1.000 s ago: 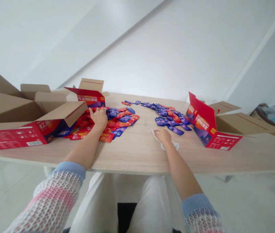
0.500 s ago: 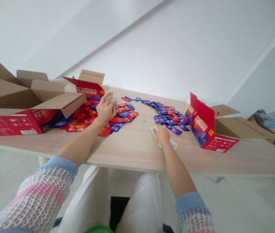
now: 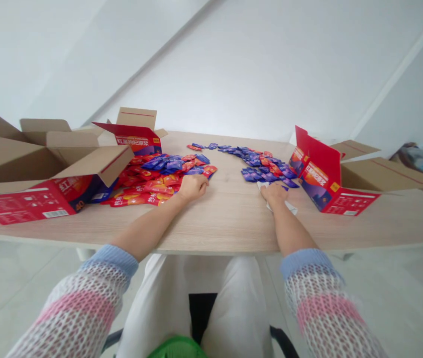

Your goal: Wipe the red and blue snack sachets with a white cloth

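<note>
My left hand [image 3: 194, 188] rests by the right front edge of a heap of red and purple sachets [image 3: 155, 185], its fingers curled in. Whatever those fingers may hold is hidden. On the table's right half, my right hand [image 3: 275, 193] is closed on a white tissue [image 3: 291, 207], which lies pressed to the tabletop and sticks out on both sides of the hand. Just beyond it spreads a second group of mostly purple sachets [image 3: 258, 174], its nearest ones touching or almost touching the fingers.
A large open red carton [image 3: 28, 201] stands at the left of the wooden table [image 3: 219, 228], its flaps out over the sachets. Behind the heap is a smaller open red box [image 3: 139, 141]. Another open red box [image 3: 323, 181] stands to the right. A white wall rises behind.
My left hand has come down from over the heap to its right edge, and its fingers have curled. My right hand has moved rightward with the tissue, closer to the purple sachets.
</note>
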`<control>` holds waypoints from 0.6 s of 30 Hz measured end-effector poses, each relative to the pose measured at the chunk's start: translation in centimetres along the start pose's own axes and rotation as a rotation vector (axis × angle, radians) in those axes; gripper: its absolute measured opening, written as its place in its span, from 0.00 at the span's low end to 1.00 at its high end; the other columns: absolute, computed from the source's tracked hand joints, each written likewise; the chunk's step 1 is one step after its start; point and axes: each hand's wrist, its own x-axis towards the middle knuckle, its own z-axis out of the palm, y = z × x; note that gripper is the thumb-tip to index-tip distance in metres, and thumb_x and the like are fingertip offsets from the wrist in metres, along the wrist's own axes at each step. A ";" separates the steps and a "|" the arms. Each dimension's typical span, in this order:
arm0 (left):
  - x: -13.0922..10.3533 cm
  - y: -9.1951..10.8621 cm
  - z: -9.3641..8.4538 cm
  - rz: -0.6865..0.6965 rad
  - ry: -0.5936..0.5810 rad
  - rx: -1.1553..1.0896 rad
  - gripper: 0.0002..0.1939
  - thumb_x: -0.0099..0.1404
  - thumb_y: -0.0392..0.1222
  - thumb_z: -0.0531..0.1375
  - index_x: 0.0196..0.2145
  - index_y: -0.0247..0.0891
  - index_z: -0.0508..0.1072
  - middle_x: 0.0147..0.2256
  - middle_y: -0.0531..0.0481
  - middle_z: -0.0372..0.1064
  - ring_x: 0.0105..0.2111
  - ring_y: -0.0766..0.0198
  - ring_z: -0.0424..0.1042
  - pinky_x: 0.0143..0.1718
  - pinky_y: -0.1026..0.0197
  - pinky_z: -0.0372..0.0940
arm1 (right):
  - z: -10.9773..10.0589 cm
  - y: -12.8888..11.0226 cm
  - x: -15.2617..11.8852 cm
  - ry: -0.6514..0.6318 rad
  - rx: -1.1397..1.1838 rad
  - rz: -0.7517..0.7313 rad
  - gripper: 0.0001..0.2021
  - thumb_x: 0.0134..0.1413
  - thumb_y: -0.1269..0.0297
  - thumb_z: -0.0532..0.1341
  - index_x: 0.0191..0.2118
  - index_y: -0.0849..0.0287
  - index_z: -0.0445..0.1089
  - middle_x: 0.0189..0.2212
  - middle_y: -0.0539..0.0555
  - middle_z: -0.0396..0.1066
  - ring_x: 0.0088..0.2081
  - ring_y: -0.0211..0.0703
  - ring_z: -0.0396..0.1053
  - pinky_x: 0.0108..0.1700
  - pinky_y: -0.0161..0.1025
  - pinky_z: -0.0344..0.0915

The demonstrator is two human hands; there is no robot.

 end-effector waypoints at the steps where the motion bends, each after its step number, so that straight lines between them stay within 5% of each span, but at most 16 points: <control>1: 0.1 0.4 0.2 0.027 -0.041 0.003 0.13 0.55 0.33 0.51 0.30 0.39 0.76 0.32 0.50 0.76 0.33 0.62 0.74 0.34 0.63 0.64 | -0.3 0.0 0.2 0.000 -0.017 0.006 0.26 0.58 0.52 0.55 0.46 0.76 0.72 0.44 0.76 0.70 0.49 0.57 0.68 0.46 0.41 0.64; 7: 0.5 1.2 0.9 0.021 -0.162 0.026 0.14 0.55 0.34 0.51 0.31 0.40 0.77 0.33 0.50 0.76 0.34 0.60 0.74 0.33 0.62 0.63 | -2.1 0.4 -0.4 -0.091 -0.242 -0.103 0.31 0.51 0.44 0.57 0.48 0.69 0.72 0.48 0.71 0.70 0.51 0.59 0.67 0.48 0.45 0.64; 14: 0.6 3.2 2.3 -0.324 -0.216 -0.051 0.18 0.60 0.43 0.52 0.42 0.41 0.77 0.37 0.49 0.77 0.38 0.57 0.74 0.38 0.60 0.65 | -0.9 -3.1 -7.5 -0.118 -0.248 -0.286 0.26 0.56 0.49 0.51 0.46 0.66 0.74 0.45 0.70 0.72 0.46 0.58 0.71 0.45 0.46 0.65; 18: 0.3 3.9 3.2 -0.323 -0.317 -0.143 0.20 0.64 0.46 0.50 0.48 0.43 0.75 0.42 0.49 0.75 0.42 0.60 0.73 0.43 0.62 0.64 | -0.3 -5.6 -11.1 -0.137 -0.186 -0.407 0.25 0.57 0.50 0.50 0.44 0.64 0.75 0.41 0.69 0.74 0.44 0.57 0.72 0.43 0.45 0.65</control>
